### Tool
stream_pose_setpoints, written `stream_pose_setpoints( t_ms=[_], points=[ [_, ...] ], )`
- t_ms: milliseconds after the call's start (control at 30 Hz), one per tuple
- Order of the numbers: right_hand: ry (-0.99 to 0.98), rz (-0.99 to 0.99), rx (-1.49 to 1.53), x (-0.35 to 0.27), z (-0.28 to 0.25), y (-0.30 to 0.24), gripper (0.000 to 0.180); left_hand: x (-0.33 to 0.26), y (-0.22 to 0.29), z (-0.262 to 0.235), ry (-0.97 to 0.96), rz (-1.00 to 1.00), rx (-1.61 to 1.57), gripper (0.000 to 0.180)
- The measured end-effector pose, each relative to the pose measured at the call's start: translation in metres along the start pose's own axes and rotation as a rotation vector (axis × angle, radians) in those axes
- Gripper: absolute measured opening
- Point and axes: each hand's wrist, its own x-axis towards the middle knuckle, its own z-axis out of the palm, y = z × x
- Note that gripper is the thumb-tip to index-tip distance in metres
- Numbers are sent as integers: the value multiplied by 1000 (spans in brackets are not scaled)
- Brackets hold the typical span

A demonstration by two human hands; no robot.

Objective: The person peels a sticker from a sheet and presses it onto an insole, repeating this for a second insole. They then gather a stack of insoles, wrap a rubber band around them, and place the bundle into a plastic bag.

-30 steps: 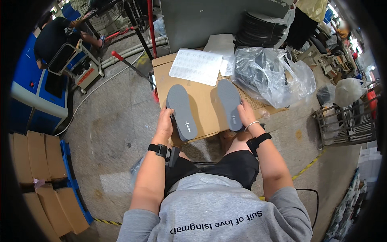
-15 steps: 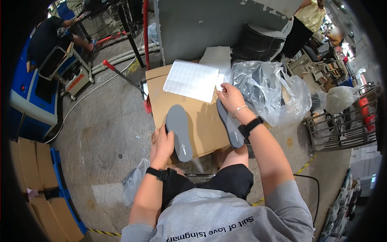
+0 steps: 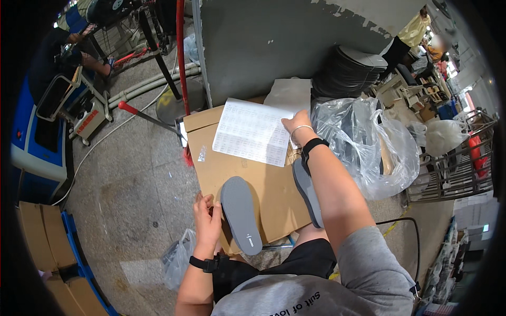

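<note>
Workshop floor, cardboard box (image 3: 274,184) as bench. Left hand (image 3: 207,218) fingers curled on one grey insole (image 3: 241,214); second insole (image 3: 308,192) lies at 3 o'clock, partly hidden. Right hand (image 3: 296,126) fingers flat on paper sheet (image 3: 253,132), 12 o'clock. Judged early: both insoles unsorted.

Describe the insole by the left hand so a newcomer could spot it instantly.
Find the flat brown cardboard box in front of the seated person. On its near left edge lies a grey insole, beside the left hand. Unlike the other insole, half hidden under the right forearm, it lies fully exposed.
</note>
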Motion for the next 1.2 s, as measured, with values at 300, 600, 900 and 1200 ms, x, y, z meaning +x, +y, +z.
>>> stream_pose_setpoints(
  t_ms=[300, 600, 900, 1200],
  points=[
    [-103, -130, 426, 6, -9, 2, 43, 3, -3, 4, 14, -5, -46, 35],
    [-394, -662, 886, -145, -131, -48, 30, 25, 77, -37, 89, 286, -445, 49],
    [-509, -687, 1000, -227, -199, -25, 32, -16, 141, -61, 140, 531, -676, 36],
    [-373, -693, 1032, -254, -199, 18, 33, -59, 153, -55, 116, 521, -621, 25]
  ],
)
